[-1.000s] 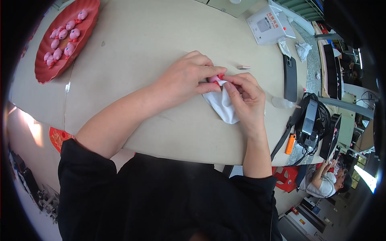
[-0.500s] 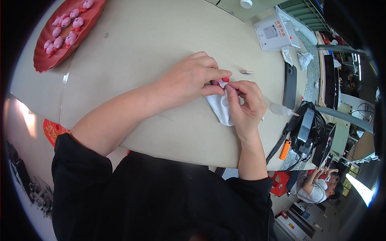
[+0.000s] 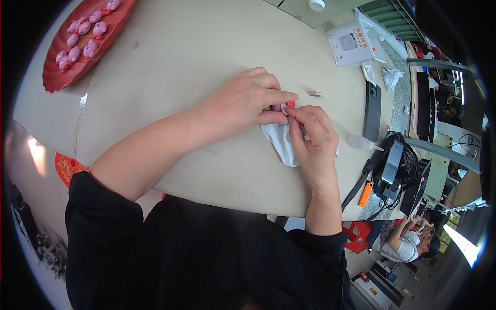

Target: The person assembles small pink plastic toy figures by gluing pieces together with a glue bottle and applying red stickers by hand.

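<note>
Between the fingers and thumb of my left hand [image 3: 253, 97] is a small pink and red figurine [image 3: 290, 104], mostly covered by the fingers. My right hand [image 3: 314, 134] pinches a white cloth [image 3: 281, 142], and its fingertips press the cloth's upper end against the figurine. The rest of the cloth hangs down below my hands, over the table. Similar pink figurines [image 3: 99, 29] with red feet lie in a scalloped red tray [image 3: 57, 82] at the far left.
A small flat piece [image 3: 317, 94] lies just beyond my hands. To the right are a dark phone [image 3: 372, 111], a translucent squeeze bottle [image 3: 361, 141], an orange lighter [image 3: 366, 194], a black mesh bag [image 3: 408, 163] and a white box [image 3: 354, 44]. Another person [image 3: 408, 243] sits at far right.
My right hand has shifted slightly, its fingertips moving over the figurine. The cloth's hanging end has swung a little lower. My left hand keeps its hold.
</note>
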Available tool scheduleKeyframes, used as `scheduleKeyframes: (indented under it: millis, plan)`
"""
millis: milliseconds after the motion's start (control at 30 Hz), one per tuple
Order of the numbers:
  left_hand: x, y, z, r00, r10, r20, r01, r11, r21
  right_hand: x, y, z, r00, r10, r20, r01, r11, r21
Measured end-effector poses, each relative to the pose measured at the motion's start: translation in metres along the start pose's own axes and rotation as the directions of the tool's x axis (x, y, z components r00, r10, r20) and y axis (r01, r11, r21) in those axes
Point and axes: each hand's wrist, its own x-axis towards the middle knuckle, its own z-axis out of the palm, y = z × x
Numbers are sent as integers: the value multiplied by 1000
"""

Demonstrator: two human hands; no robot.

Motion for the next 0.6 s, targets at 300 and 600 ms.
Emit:
scheduleKeyframes:
  millis: [300,600]
  plan:
    - [-15,-13,-2,987,152,-56,-149,988,46,-10,-6,17,991,130,-20,-127,986,110]
    - [-3,11,7,999,41,30,-41,999,-8,-16,29,2,968,243,65,-249,881,402]
